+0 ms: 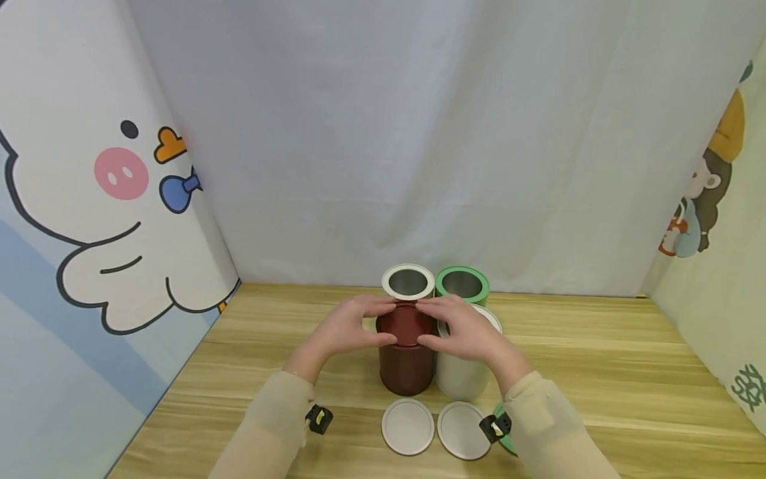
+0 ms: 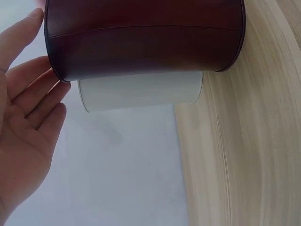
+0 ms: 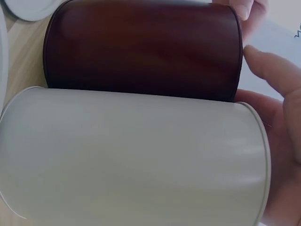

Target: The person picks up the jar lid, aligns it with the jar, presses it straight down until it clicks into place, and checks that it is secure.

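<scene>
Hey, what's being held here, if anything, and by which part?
Can't tell if it's gripped: left hand and right hand are both at the dark red canister's top rim.

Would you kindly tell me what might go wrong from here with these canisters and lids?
The right hand reaches over the front white canister, close beside the dark red canister, and might nudge it. With the left hand also at the dark red canister's top, uneven pushing could tilt it. The green lid, partly hidden by the right sleeve in the head view, could be dragged if that arm lowers.
</scene>
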### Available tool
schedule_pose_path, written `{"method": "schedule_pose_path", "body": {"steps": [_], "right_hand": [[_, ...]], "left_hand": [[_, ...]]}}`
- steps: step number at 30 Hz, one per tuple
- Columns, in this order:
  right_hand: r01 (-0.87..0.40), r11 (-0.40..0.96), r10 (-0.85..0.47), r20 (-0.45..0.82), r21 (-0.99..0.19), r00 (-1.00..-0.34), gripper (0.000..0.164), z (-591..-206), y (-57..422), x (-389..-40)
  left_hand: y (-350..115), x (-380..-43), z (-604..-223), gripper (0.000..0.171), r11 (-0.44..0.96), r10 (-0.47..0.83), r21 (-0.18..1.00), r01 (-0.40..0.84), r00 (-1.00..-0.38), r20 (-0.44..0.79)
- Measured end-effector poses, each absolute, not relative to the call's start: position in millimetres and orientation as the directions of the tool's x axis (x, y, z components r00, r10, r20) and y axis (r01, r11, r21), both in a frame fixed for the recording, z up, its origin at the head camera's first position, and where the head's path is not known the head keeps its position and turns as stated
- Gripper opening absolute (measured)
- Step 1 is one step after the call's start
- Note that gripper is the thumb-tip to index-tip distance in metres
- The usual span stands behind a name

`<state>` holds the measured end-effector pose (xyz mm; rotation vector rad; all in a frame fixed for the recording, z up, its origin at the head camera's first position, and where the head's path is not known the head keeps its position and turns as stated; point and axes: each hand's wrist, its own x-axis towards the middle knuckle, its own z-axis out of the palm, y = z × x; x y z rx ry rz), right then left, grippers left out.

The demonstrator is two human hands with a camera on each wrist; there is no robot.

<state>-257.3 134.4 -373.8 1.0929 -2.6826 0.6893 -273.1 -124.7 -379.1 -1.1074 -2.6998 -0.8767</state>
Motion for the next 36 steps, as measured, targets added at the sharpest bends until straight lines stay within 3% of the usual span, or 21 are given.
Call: {"method": "schedule_pose_path", "body": {"steps": [8,15,36], "right_hand": [[-0.713,0.655,-0.63,0.34,-0.249,-0.698,0.048,-370.1,131.3,-253.3],[-0.696,0.688,-0.618,0.339,-0.204,-0.71,0.046,-367.2,129.0,-251.5],[-0.655,0.717,-0.578,0.319,-0.241,-0.751,0.041,-370.0,125.0,-249.2]], "left_hand": [[-126.5,-271.2,-378.4,0.047,0.543,0.662,0.353,0.762,-0.647,0.378],[-126.3,-270.2,-375.9,0.042,0.546,0.684,0.295,0.784,-0.62,0.384],[-125.6,-271.3,-381.3,0.039,0.562,0.67,0.319,0.763,-0.646,0.366]]}}
